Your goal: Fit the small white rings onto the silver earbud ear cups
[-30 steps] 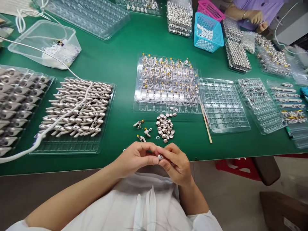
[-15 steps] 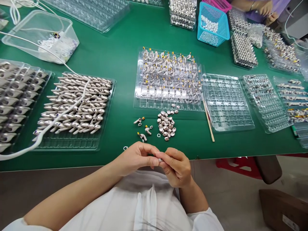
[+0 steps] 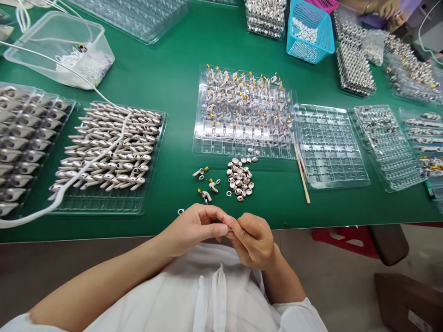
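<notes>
My left hand (image 3: 200, 227) and my right hand (image 3: 254, 240) meet at the table's front edge, fingertips pinched together around a small earbud part (image 3: 230, 229). Only a sliver of it shows; fingers hide the rest. Just beyond my hands lie a few loose earbud shells with stems (image 3: 206, 195) and orange-yellow tips. To their right is a heap of small round earbud caps (image 3: 239, 179). A thin white ring (image 3: 229, 193) lies between them, and another white ring (image 3: 180, 211) is beside my left wrist.
Behind the caps stands a clear tray of stemmed earbud shells (image 3: 242, 99). A wooden stick (image 3: 303, 177) lies beside a clear plastic tray (image 3: 332, 147). At left, a white cable (image 3: 104, 156) crosses a full tray. A blue basket (image 3: 309, 48) stands at the back; a co-worker's hands (image 3: 391, 11) are beyond.
My right fingers have shifted slightly over the small part, covering more of it. My left hand stays nearly still. The view has moved slightly.
</notes>
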`<state>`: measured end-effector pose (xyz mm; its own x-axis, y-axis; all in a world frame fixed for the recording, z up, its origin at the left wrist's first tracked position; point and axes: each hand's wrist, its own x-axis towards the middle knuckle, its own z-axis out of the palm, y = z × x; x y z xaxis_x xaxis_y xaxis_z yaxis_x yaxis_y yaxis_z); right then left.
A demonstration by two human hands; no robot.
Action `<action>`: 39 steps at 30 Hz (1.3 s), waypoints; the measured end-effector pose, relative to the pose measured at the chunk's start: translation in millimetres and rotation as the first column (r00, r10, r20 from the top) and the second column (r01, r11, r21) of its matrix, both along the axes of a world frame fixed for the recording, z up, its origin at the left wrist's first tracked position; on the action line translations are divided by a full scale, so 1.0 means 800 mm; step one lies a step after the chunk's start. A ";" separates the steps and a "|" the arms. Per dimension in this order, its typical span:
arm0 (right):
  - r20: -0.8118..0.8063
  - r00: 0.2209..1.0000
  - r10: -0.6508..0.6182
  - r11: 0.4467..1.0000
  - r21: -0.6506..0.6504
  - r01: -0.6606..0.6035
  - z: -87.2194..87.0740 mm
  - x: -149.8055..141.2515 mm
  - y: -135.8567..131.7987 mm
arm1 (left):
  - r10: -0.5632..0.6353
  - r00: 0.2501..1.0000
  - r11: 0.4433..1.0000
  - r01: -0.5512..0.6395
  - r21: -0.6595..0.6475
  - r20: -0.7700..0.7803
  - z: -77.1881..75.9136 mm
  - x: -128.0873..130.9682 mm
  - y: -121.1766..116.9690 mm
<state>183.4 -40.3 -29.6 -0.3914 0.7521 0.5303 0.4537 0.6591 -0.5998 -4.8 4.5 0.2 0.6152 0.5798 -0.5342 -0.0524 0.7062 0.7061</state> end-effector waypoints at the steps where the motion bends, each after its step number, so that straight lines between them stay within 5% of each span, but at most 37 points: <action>1: -0.005 1.000 -0.007 1.000 0.000 0.007 -0.001 -0.001 -0.001 | -0.006 1.000 1.000 0.006 0.000 0.002 0.000 0.000 0.000; 12: -0.310 0.947 -0.084 0.981 -0.194 0.023 0.001 -0.011 -0.006 | 0.065 0.998 0.997 -0.064 -0.044 0.023 -0.007 0.003 -0.005; 15: -0.360 0.925 -0.121 0.950 -0.311 0.004 0.002 -0.011 -0.006 | 0.117 0.993 0.992 -0.116 0.039 -0.012 -0.005 0.001 -0.008; 21: -0.397 0.908 -0.132 0.895 -0.442 -0.064 -0.003 -0.008 -0.008 | 0.038 0.990 0.951 0.007 0.311 -0.137 -0.001 -0.006 -0.009; 31: -0.397 0.904 -0.161 0.890 -0.454 -0.041 0.002 -0.017 -0.010 | 0.062 0.977 0.870 0.048 0.490 -0.206 -0.002 -0.007 -0.010; 39: -0.399 0.895 -0.202 0.907 -0.421 0.018 -0.004 -0.021 -0.012 | 0.068 0.985 0.887 0.013 0.461 -0.158 -0.006 -0.006 -0.014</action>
<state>166.8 -50.1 -32.7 -0.1000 0.9571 0.2720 0.1495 0.2847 -0.9469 -9.9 -7.0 -4.3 0.5220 0.8000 -0.2958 0.0782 0.3004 0.9506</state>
